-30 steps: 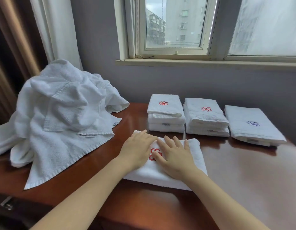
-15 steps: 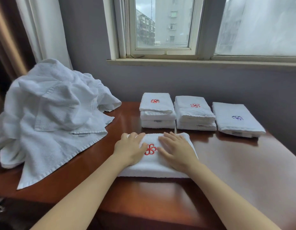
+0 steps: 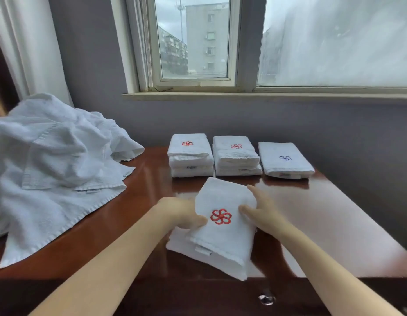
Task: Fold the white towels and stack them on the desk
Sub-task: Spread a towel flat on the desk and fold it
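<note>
This looks like a hotel room. A glossy wooden desk [image 3: 334, 224] stands under a window [image 3: 245, 42] facing apartment blocks [image 3: 207, 37], a curtain [image 3: 24, 46] hangs beside it, and stacked white towels [image 3: 236, 156] carry embroidered logos.

A folded towel [image 3: 223, 226], white with a red flower emblem on top, is gripped at its two sides by the left hand [image 3: 182, 213] and the right hand [image 3: 263, 213]. Its far end is tilted up, and its near end, which carries a small label, hangs low by the front edge of the desk [image 3: 334, 224]. Behind it, in a row near the wall, stand a first stack [image 3: 190, 158] of folded towels with a red emblem and a second stack [image 3: 236, 157] just beside it. A single towel [image 3: 285, 159] with a blue emblem lies to their right. A heap [image 3: 56, 167] of unfolded white towels covers the desk's left end.
</note>
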The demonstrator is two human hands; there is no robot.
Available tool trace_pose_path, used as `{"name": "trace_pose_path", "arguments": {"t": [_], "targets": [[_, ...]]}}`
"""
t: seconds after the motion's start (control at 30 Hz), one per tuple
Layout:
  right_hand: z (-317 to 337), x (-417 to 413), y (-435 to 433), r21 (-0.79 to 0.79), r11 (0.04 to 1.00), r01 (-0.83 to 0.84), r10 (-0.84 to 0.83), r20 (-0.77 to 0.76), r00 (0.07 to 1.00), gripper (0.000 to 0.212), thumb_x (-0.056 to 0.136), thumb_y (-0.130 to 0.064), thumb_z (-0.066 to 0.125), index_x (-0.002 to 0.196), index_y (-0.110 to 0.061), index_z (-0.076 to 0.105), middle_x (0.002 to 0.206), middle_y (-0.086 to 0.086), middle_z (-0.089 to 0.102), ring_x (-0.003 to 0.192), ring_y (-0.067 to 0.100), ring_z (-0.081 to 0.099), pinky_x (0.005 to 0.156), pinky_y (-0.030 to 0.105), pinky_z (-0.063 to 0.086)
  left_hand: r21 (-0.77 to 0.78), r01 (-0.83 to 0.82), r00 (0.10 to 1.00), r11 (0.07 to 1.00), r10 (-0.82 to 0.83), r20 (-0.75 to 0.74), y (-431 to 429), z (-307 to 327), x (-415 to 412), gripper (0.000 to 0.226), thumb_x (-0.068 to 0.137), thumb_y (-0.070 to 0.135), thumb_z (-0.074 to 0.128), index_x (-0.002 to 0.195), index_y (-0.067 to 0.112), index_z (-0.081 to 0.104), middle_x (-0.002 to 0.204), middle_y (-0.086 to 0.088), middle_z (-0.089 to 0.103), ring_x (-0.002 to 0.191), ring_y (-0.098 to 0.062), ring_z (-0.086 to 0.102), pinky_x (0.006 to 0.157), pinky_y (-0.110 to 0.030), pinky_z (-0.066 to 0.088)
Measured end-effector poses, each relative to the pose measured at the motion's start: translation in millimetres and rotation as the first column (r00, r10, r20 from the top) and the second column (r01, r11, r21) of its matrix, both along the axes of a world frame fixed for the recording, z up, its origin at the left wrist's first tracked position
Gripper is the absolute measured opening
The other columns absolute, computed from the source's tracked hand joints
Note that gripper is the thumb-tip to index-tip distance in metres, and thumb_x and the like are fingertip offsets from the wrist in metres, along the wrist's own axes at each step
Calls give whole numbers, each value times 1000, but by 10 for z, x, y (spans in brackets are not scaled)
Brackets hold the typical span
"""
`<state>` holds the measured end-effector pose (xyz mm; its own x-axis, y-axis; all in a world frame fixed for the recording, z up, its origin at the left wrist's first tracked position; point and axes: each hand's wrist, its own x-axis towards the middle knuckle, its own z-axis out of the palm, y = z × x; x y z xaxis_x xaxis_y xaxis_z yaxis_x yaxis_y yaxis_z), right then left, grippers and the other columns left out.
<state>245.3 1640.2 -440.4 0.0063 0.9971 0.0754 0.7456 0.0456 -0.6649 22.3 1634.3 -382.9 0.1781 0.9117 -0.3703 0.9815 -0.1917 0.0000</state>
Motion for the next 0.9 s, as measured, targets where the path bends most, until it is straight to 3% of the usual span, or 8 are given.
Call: {"name": "trace_pose_path", "arguments": {"t": [0.07,0.2,0.27,0.33,0.47,0.57,0.77,0.9], "targets": [[39,109,-67,-54,998,24,-29,-88,996,72,89,-23,63,153,-20,29,157,3,32,143,20,30,115,37,27,-112,36,987,993,-17,159,-38,17,53,61,101,46,40,154,25,20,149,-2,47,123,-26,56,86,-27,40],[149,287,-169,-148,986,73,-107,-237,966,72,89,-15,64,153,-23,31,153,2,39,134,19,42,107,33,37,-341,22,887,940,139,440,-33,-29,77,60,102,27,40,155,31,12,140,-7,52,79,-22,74,58,-20,54],[219,345,-184,-219,975,46,-117,-323,939,67,91,-11,62,150,-25,35,133,-5,55,109,10,54,83,26,47,-326,-1,815,945,190,547,37,-40,17,71,100,22,51,157,33,10,139,-8,51,75,-16,73,61,-22,57],[282,411,-230,-309,951,-15,-122,-418,900,67,92,-9,62,148,-33,35,106,-17,55,91,3,52,64,24,49,-396,18,701,918,270,660,90,-57,-45,77,97,16,59,158,31,14,133,-7,57,83,-17,73,71,-28,59],[310,479,-330,-416,899,-133,-129,-544,829,73,91,-7,61,150,-37,31,132,0,54,110,25,61,74,38,59,-540,114,475,834,432,767,122,-158,-133,79,93,2,62,155,30,23,123,-5,69,100,-25,70,80,-33,59],[275,462,-342,-440,874,-205,-130,-619,774,77,87,-2,57,151,-37,30,131,1,54,108,30,66,79,39,59,-563,160,380,811,476,793,138,-179,-161,78,93,7,65,155,30,23,125,-4,68,102,-24,67,78,-31,59],[233,496,-369,-393,847,-357,-6,-679,734,82,77,-1,58,143,-44,36,132,7,58,105,30,67,71,36,57,-504,168,365,847,421,830,137,-237,-178,71,92,13,63,152,33,31,122,5,70,103,-12,70,75,-21,55],[193,525,-405,-319,863,-391,72,-689,721,89,71,4,63,141,-44,36,133,11,53,107,26,67,76,38,57,-487,180,291,855,427,856,155,-261,-179,75,80,19,63,147,40,37,127,3,68,115,-20,65,74,-25,56]]}}
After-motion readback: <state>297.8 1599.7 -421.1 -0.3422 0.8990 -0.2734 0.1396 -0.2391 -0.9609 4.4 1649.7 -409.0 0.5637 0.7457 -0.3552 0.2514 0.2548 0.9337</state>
